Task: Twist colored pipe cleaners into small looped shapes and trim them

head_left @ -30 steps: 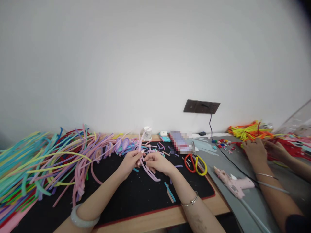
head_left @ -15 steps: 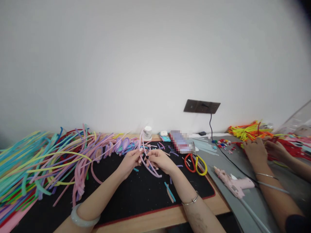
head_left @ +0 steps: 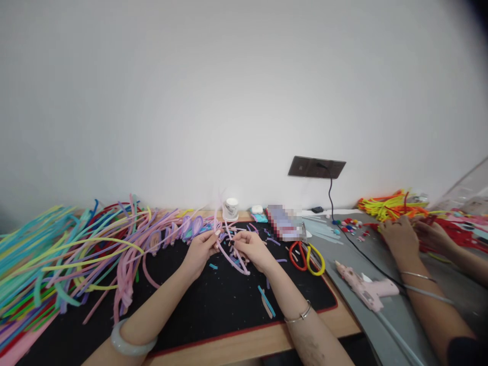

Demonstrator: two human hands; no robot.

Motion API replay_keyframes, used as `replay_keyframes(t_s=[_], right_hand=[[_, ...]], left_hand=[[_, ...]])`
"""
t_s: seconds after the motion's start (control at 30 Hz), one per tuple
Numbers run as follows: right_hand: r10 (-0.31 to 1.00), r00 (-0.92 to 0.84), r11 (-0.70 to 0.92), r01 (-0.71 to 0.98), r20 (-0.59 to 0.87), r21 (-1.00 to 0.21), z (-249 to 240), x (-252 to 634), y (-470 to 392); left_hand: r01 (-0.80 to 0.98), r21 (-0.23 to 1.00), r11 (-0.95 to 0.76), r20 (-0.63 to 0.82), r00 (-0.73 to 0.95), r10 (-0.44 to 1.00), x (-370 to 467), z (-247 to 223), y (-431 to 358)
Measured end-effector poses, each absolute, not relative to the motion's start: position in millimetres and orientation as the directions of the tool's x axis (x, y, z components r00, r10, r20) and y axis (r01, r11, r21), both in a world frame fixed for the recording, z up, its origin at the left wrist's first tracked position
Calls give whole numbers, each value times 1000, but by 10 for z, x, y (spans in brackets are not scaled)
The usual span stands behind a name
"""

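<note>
Over the black mat (head_left: 224, 310), my left hand (head_left: 202, 250) pinches a pale purple pipe cleaner (head_left: 225, 258). My right hand (head_left: 252, 249) is closed at the same bent lilac strands, thumb and forefinger together near their crossing. The strands rise above the fingers in loose ends and meet in a point below them. Just behind my hands lie short cut pieces and several coiled purple and blue pipe cleaners (head_left: 196, 226). A white paper cup (head_left: 231, 208) stands beyond them by the wall.
Long pastel pipe cleaners (head_left: 95, 249) pile up on the left. Scissors (head_left: 315, 260) with red and yellow handles, a phone (head_left: 284, 223) and a pink glue gun (head_left: 366, 285) lie to the right. A co-worker's hands (head_left: 400, 236) handle red material there.
My left hand has shifted slightly left and the right hand has opened a small gap from it. The lilac strands between them have spread a little and moved left.
</note>
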State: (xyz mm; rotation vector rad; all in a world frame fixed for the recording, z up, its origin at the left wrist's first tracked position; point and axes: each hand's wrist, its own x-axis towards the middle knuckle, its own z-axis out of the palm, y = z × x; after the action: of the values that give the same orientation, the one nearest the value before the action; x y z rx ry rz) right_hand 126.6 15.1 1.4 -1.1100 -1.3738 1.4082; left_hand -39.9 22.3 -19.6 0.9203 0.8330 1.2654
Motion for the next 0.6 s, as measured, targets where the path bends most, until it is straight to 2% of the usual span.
replay_keyframes(t_s=[0.27, 0.47, 0.6], right_hand=[[993, 35, 113, -91, 110, -989, 49, 1307, 186], [881, 413, 346, -229, 231, -910, 124, 1395, 216], [848, 480, 397, -291, 226, -871, 193, 1454, 220]], left_hand=[[-487, 866, 112, -92, 66, 994, -429, -222, 262], [-483, 872, 76, -64, 42, 997, -436, -211, 264], [-484, 874, 41, -44, 6, 999, -450, -205, 269]])
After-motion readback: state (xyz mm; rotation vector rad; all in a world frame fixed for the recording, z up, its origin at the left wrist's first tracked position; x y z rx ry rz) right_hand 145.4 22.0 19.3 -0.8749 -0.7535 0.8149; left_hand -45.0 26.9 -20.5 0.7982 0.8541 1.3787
